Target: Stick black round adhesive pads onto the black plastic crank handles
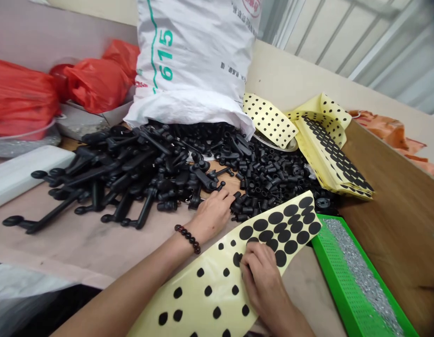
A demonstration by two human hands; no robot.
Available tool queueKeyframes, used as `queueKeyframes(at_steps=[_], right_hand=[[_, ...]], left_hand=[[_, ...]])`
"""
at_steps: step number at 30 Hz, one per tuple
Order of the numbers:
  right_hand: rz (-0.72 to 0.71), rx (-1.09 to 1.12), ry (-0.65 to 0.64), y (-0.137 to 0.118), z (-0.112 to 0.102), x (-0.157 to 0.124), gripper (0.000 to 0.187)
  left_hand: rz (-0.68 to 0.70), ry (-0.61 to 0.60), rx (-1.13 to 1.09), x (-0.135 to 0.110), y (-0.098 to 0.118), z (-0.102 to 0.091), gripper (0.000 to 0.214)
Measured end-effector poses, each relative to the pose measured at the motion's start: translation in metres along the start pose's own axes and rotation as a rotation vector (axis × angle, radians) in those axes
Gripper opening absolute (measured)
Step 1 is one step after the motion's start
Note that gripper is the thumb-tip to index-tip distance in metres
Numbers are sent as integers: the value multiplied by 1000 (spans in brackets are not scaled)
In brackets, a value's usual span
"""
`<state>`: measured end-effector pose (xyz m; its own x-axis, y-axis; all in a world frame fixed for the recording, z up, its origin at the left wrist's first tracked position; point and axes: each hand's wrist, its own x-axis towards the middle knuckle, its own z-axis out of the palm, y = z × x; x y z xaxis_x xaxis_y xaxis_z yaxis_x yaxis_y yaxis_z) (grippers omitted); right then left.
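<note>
My left hand (215, 213), a beaded bracelet on its wrist, reaches to the near edge of the pile of small black cylindrical parts (269, 171). Its fingers are stretched forward and apart, touching or almost touching the parts. Below it lies a yellow sheet of black round stickers (222, 283), with large discs close together at its far end and small dots spread over the near part. My right hand (261, 269) rests on this sheet beside the large discs. Its fingers are curled and pressed together at a black round sticker; the fingertips are partly hidden.
Long black plastic arms (121, 173) are heaped at left. A white woven sack (195, 56) stands behind. More sticker sheets (334, 150) lie at right, above a green tray (329, 262) of small metal pieces. Red bags (97, 82) and a white block (30, 175) are at left.
</note>
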<state>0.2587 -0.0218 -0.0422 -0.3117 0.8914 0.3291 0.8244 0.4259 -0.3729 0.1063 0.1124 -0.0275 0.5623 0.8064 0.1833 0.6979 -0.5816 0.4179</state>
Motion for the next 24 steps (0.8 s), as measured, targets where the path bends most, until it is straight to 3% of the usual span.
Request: queueKeyframes(at_steps=[8,13,18,20,24], right_hand=[[-35,53,2,0,-1,0,21],[160,325,-100,6,-17,4,16],[367,678,-71,20,-26,7,13],[453,796,25,24,-30,9,16],[580,1015,128,19,-40,15,21]], left_hand=[[-15,28,21,-1,4,3,36],[14,93,-40,1,5,1,26],[7,187,-211,-5,4,-29,27],[-34,140,-395,-14,9,-41,25],[-258,-175,-997,-37,23,-41,12]])
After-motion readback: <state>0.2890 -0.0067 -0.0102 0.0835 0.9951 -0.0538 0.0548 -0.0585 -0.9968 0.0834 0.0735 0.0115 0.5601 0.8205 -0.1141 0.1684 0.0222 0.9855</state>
